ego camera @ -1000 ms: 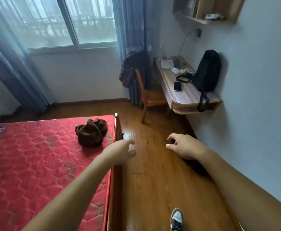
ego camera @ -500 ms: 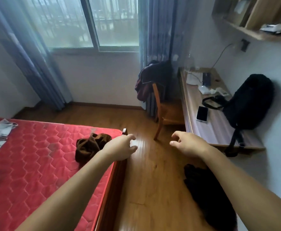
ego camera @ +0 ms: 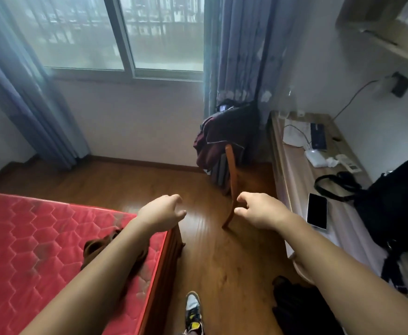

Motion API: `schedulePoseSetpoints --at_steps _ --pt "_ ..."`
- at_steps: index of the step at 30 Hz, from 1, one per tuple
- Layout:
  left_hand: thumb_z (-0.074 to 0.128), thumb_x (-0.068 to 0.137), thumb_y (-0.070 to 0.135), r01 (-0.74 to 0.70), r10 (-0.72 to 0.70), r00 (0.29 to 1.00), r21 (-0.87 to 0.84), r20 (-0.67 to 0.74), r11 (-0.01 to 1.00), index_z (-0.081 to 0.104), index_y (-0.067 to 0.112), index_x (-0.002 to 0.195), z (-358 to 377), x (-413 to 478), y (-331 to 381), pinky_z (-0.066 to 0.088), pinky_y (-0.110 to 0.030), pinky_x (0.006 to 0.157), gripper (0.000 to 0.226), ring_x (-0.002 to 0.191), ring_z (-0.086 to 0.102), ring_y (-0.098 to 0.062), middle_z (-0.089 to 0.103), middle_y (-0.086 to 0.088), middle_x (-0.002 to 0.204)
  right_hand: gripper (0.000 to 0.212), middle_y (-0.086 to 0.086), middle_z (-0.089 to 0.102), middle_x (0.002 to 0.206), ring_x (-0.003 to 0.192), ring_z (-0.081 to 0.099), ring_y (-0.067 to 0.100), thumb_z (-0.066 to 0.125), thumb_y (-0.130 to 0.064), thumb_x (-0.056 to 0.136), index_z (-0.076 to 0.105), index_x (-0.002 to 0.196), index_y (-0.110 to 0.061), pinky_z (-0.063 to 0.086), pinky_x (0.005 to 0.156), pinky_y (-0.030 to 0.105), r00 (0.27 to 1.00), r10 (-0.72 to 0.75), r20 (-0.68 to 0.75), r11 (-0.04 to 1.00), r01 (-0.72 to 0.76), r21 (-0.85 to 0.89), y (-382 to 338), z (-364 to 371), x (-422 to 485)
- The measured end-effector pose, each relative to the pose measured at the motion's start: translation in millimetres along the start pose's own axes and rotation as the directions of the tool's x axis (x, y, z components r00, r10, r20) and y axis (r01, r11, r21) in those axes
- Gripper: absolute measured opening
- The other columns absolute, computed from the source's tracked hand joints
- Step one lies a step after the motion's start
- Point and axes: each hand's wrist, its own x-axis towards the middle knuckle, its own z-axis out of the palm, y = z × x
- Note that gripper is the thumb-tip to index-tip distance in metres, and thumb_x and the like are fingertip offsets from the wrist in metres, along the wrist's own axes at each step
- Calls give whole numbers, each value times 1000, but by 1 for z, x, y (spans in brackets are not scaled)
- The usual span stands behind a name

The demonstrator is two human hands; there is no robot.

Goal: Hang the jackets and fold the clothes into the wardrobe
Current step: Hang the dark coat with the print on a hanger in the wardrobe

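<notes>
A dark maroon jacket (ego camera: 224, 136) hangs over the back of a wooden chair (ego camera: 231, 180) by the curtain, ahead of me. My left hand (ego camera: 161, 211) and my right hand (ego camera: 258, 210) are both stretched forward at mid-frame, fingers loosely curled, holding nothing, still short of the jacket. A brown garment (ego camera: 96, 247) lies on the red mattress (ego camera: 28, 250), mostly hidden under my left forearm. A black garment (ego camera: 294, 308) lies on the floor at the lower right.
A wooden desk (ego camera: 294, 180) along the right wall carries a phone (ego camera: 316, 210), a black backpack (ego camera: 396, 204) and small items. A wall shelf (ego camera: 391, 27) hangs above it. My shoe (ego camera: 193, 310) stands on the wooden floor between bed and desk.
I have walked forward along the bed toward the chair; the jacket and desk are nearer. Both hands stay raised and empty, and the brown garment has slipped under my left arm.
</notes>
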Motion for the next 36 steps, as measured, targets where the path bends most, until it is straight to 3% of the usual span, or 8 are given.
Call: schedulePoseSetpoints --at_steps 15,25,30,36 --pt "49 97 52 -111 105 990 56 95 992 48 23 140 -71 261 -13 53 -41 94 53 111 60 -23 59 -5 129 47 -2 59 140 122 60 23 50 -53 100 49 142 -32 52 89 39 990 139 -32 990 -140 -24 13 -70 235" --pt "54 90 50 -141 141 990 21 3 990 48 33 130 -107 430 55 54 -41 86 44 103 62 -27 53 -1 116 50 1 55 138 123 57 27 51 -53 97 46 143 -32 52 91 42 986 154 -64 988 -155 -14 82 -130 406" --pt "56 89 54 -127 127 991 0 -52 992 39 34 143 -126 517 92 54 -44 91 60 112 57 -27 50 -3 129 50 6 52 134 120 55 32 53 -43 97 41 143 -30 50 86 42 982 161 -94 987 -163 -11 123 -172 498" --pt "49 94 52 -139 139 990 -26 -14 990 44 31 142 -127 592 122 51 -46 96 53 120 54 -29 49 -4 135 54 13 52 140 123 56 36 49 -49 100 42 146 -22 48 96 43 952 297 -78 935 -273 227 164 -188 577"
